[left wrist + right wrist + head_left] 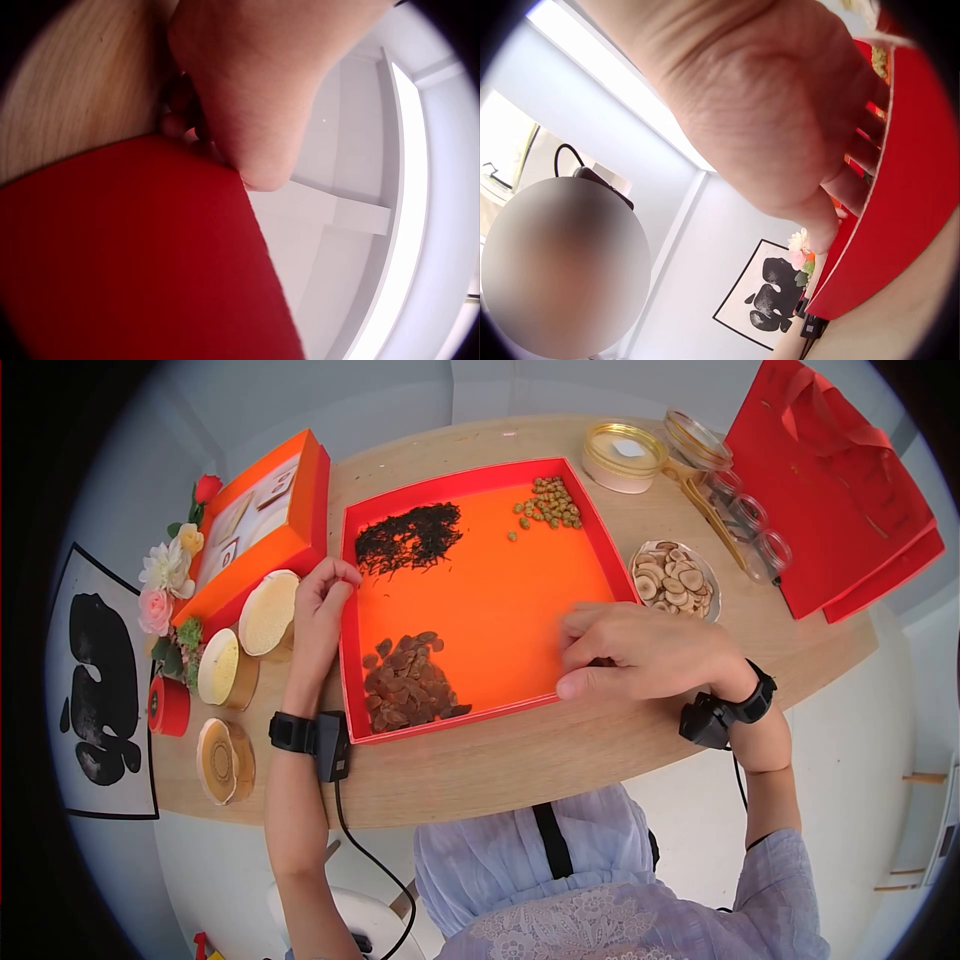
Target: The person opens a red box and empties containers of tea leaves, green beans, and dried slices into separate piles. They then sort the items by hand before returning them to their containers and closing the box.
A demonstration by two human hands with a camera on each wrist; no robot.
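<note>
My left hand (pixel 322 610) grips the left wall of a shallow red box (pixel 470 722) with an orange floor. Its fingers bend at the rim, and in the left wrist view the heel of the hand lies against the red wall. My right hand (pixel 640 650) reaches over the box's front right corner with fingers bent down inside. A dark spot shows between thumb and fingers; I cannot tell whether it is something held. Inside lie dark shredded strands (pixel 410 540) at back left, greenish-brown buds (pixel 552 505) at back right, and flat brown pieces (pixel 405 680) at front left.
Beside the box's right wall sits a dish of pale round slices (pixel 675 580). Behind it are a gold-rimmed jar (pixel 625 455), wooden tongs (pixel 715 510), small glass jars (pixel 748 515) and a red gift bag (pixel 830 490). An orange box (pixel 255 525), flowers (pixel 165 568) and round containers (pixel 228 668) stand left.
</note>
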